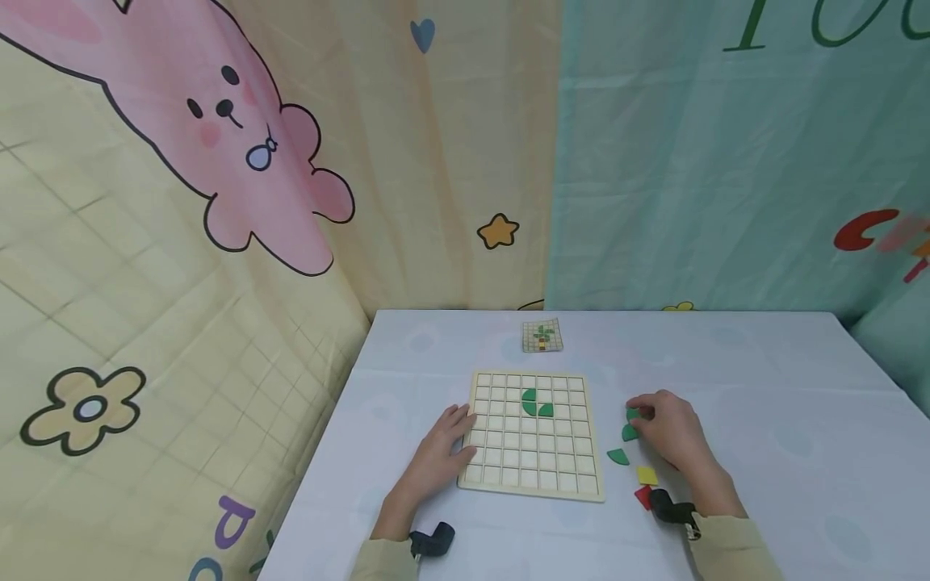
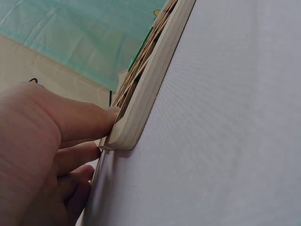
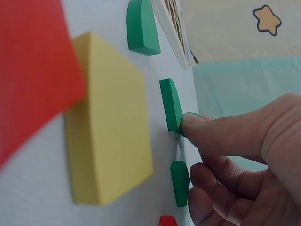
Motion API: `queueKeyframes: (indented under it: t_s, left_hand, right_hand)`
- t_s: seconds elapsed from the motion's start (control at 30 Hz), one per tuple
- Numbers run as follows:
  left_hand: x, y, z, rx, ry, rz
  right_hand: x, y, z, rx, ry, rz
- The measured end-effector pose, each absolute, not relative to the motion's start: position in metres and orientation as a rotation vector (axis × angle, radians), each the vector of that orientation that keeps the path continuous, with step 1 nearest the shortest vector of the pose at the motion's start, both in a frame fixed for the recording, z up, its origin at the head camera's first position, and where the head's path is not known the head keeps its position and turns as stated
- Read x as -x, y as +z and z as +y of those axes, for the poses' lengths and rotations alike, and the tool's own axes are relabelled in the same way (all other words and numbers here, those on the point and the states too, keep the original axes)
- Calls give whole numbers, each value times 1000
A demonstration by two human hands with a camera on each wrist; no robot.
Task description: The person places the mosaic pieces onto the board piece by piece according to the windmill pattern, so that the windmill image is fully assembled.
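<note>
Left hand [image 1: 441,453] lies flat, fingers straight, grip relaxed, fingertips [image 2: 106,120] touching left edge of pale wooden grid board [image 1: 536,440]. Right hand [image 1: 668,428] beside board's right edge, thumb and fingers curled, grip pinching green curved wooden piece [image 3: 171,103]. Yellow square block [image 1: 647,475] and red piece [image 1: 643,496] lie near wrist on pale blue tabletop [image 1: 785,420]. Cartoon-print curtains [image 1: 218,186] behind.

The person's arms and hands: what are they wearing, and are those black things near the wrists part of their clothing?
Both arms wear pale yellowish-beige long sleeves, the left sleeve and the right sleeve ending at the wrist. The left hand and right hand are bare, with no gloves or rings visible. A small black device sits at the left wrist and another black device at the right; they look strapped on, not clothing.
</note>
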State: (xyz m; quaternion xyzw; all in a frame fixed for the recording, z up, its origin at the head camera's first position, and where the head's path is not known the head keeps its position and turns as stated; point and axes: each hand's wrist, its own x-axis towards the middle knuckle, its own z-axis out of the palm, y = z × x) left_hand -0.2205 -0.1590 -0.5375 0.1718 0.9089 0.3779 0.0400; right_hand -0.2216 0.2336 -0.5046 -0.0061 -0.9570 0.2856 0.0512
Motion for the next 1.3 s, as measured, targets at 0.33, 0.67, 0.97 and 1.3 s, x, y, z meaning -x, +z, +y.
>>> queueKeyframes:
  t_s: [0.33, 0.67, 0.97, 1.3]
  left_hand:
    - [220, -536, -160, -523, 1168, 2787]
    - [217, -537, -162, -536, 1169, 2780]
    - [217, -537, -161, -546, 1159, 2778]
    - [217, -536, -161, -552, 1154, 2782]
  right_hand:
    - [220, -502, 232, 27, 888, -2895]
    - [220, -497, 234, 29, 921, -2914]
    - [219, -493, 237, 70, 925, -2927]
    - [220, -486, 234, 85, 958, -2917]
